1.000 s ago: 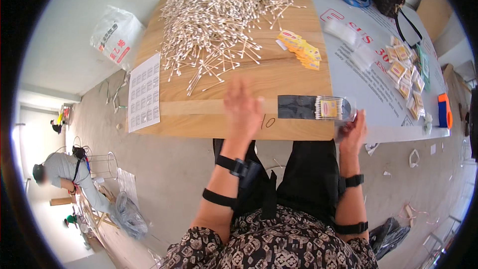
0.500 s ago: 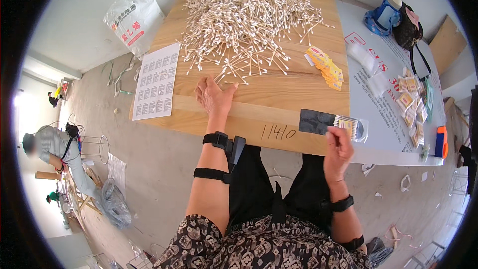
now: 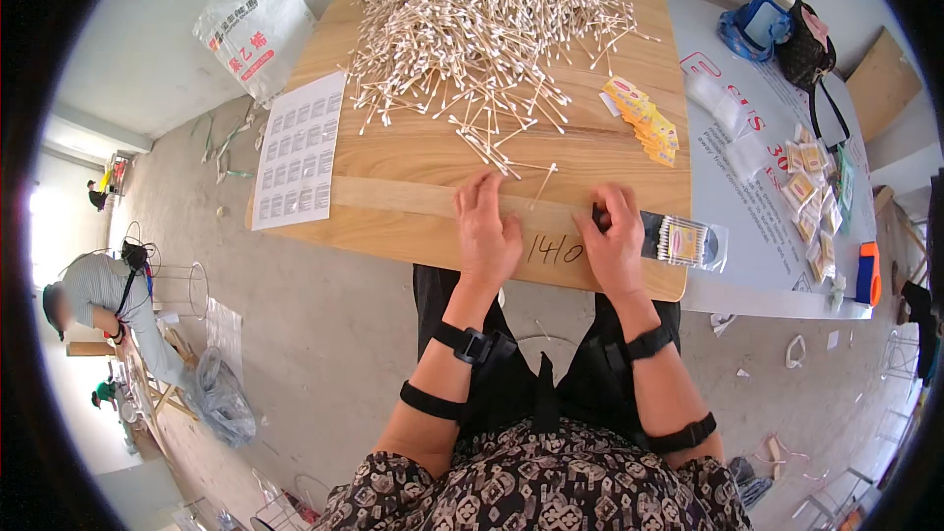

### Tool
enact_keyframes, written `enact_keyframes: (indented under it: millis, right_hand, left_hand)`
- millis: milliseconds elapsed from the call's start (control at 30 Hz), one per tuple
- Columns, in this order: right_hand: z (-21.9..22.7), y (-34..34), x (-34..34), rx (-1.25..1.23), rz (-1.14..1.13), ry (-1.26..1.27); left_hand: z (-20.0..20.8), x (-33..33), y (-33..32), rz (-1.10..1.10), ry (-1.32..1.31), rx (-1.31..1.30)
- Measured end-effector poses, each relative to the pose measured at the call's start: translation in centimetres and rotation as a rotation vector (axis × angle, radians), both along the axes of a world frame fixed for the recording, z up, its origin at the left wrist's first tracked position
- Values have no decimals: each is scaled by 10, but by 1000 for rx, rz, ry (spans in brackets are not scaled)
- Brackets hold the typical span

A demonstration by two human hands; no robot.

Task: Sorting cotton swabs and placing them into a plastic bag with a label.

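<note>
Since half a second ago the right hand (image 3: 615, 251) has come up from the near edge onto the bench (image 3: 413, 152). It now lies beside the left hand (image 3: 487, 231), and both sit on the pale strip along the near side. The left hand has slid slightly right and nearer to the person. It lies flat with fingers spread, its grip wide and holding nothing. Its fingertips are just short of the nearest loose cotton swabs (image 3: 511, 152).

The right hand's grip is closed on the dark end of a small clear packet (image 3: 678, 239), which has a yellow and red printed card inside. The packet lies flat at the near right corner of the bench, pointing right.

The big heap of cotton swabs (image 3: 487, 15) covers the far middle of the bench. Right of the heap lies a fanned stack of yellow labels (image 3: 644, 118) with red print. At the left edge a white sheet of rectangular stickers (image 3: 300, 147) hangs partly over the side.

Farther left, on the floor, sits a white plastic bag (image 3: 251, 29) with red print. On the grey table to the right lie clear empty sleeves (image 3: 733, 123) and a scatter of filled yellow packets (image 3: 811, 187).
</note>
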State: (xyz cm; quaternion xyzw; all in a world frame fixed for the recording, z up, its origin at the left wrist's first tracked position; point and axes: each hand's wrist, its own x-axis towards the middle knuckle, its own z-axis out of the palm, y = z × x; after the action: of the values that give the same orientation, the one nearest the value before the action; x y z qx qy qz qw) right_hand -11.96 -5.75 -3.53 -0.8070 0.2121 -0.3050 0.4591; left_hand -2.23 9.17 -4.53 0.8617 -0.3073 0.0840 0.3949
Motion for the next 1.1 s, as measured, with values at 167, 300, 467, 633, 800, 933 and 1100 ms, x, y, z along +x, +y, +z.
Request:
enact_keyframes:
  millis: [167, 300, 467, 633, 800, 933, 1100]
  right_hand:
    - [0, -15, 40, -408, 116, 5]
    - [-3, -25, 45, -379, 332, 124]
    - [-1, -17, 13, -331, 296, 145]
    - [5, -10, -11, -327, 296, 92]
    - [5, -13, -11, -326, 290, 99]
    - [4, -12, -11, -301, 304, 91]
    - [0, -14, -12, -294, 293, 79]
  left_hand:
    - [-11, 21, 5, 69, -55, -76]
    - [-11, 48, 2, 105, 25, -65]
    - [-9, 59, 0, 63, 62, -46]
    - [-7, 60, -3, 94, 225, -29]
    - [12, 62, -34, 123, -85, 131]
    - [16, 72, -45, 167, -15, 256]
    - [19, 77, -56, 120, 3, 327]
